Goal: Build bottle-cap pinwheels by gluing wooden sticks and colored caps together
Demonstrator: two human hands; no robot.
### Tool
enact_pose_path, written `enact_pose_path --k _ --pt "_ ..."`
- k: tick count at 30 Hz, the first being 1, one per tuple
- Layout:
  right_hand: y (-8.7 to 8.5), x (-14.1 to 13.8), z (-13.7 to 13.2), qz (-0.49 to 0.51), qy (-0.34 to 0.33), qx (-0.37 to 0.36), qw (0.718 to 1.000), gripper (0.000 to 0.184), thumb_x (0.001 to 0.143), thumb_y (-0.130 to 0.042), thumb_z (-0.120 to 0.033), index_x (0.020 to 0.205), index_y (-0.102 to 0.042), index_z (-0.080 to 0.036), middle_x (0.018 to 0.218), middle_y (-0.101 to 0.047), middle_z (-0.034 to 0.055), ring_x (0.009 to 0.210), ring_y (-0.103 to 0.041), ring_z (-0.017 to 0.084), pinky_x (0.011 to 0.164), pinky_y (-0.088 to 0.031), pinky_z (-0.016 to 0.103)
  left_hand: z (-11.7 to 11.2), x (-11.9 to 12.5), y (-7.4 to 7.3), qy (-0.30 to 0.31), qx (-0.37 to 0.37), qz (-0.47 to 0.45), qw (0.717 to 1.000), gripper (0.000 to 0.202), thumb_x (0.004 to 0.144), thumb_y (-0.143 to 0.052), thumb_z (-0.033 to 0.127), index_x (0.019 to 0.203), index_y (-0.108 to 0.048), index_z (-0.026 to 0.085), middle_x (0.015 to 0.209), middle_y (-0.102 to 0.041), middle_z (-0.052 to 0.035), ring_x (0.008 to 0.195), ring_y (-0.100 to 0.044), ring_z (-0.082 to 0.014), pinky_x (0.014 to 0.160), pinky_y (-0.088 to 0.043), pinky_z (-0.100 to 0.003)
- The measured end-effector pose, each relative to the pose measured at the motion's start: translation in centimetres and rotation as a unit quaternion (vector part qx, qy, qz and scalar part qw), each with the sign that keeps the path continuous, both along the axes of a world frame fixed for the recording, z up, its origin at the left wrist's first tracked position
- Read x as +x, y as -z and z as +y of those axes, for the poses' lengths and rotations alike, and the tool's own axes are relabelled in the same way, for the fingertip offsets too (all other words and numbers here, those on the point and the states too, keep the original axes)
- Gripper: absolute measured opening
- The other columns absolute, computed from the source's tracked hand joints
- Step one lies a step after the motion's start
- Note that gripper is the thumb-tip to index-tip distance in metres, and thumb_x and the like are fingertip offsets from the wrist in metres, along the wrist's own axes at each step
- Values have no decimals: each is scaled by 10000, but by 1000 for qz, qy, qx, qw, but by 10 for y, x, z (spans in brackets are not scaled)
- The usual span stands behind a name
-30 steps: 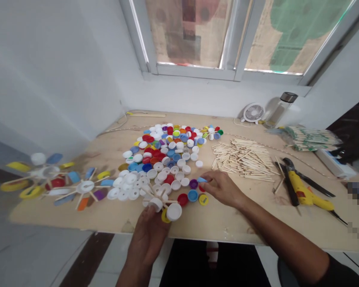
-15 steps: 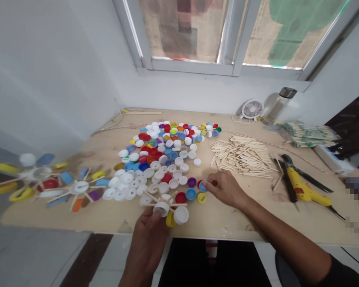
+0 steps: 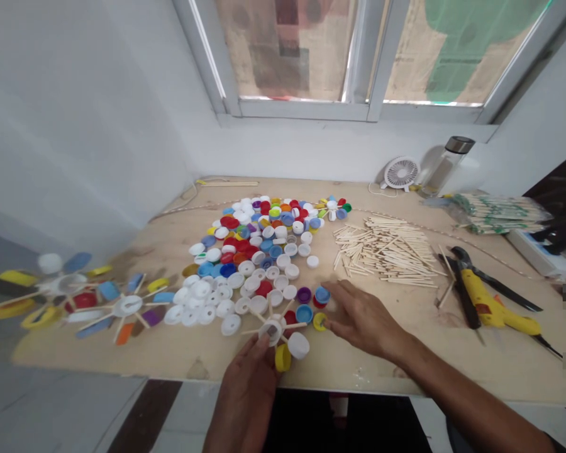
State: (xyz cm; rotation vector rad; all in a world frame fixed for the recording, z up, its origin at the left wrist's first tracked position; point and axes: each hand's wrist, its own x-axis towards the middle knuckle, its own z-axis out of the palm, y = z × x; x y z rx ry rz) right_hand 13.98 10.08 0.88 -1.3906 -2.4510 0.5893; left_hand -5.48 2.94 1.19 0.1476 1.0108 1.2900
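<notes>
My left hand [image 3: 252, 371] grips a white bottle cap hub [image 3: 271, 331] near the front table edge. Wooden sticks stick out from this hub, and a yellow cap [image 3: 283, 358] and a white cap [image 3: 299, 345] sit on two of them. My right hand [image 3: 358, 311] is open over the table, thumb and fingers apart. Its thumb is close to a small yellow cap [image 3: 319, 322]; whether it touches is unclear. By its fingertips a light blue cap [image 3: 322, 294] overlaps a red one. Another blue cap [image 3: 304, 314] and a purple cap [image 3: 304, 295] lie just left.
Loose caps [image 3: 245, 245] spread over the middle. Right of them lie a stick pile [image 3: 387, 248], a yellow glue gun [image 3: 488, 302] and black-handled pliers [image 3: 466, 292]. Two finished-looking cap wheels [image 3: 127, 306] stand left. A small fan [image 3: 400, 173] and bottle [image 3: 448, 165] are at the back.
My right hand has shifted from the blue cap toward the yellow one, and its fingers have spread. The hub in my left hand has turned slightly. The view has moved a little.
</notes>
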Motion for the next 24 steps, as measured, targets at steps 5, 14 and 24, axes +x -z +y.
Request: enact_pose_path --k 5,14,24 --pt "3 -10 -2 -2 -14 1 1000 553 787 -676 -252 1294 -460 -213 1195 -558 92 1093 -551 250 906 -464 372 15 4 1 -1 25 -4 1000 276 681 -756 314 900 -700 156 986 -732 -99 935 -679 -264 764 -566 -337" --pt "6 -29 11 -7 -18 2 1000 433 821 -654 -262 1225 -509 -204 1135 -581 94 1042 -565 246 859 -459 369 35 -2 2 -23 70 -5 997 227 719 -726 228 932 -691 158 991 -737 -85 949 -682 -252 784 -572 -332" --pt "2 -22 15 21 2 -4 1000 382 849 -595 -229 1218 -498 -244 1164 -579 61 1060 -579 216 839 -463 334 15 -1 0 -38 37 11 999 250 654 -784 318 833 -702 164 930 -740 -68 940 -677 -254 823 -546 -343"
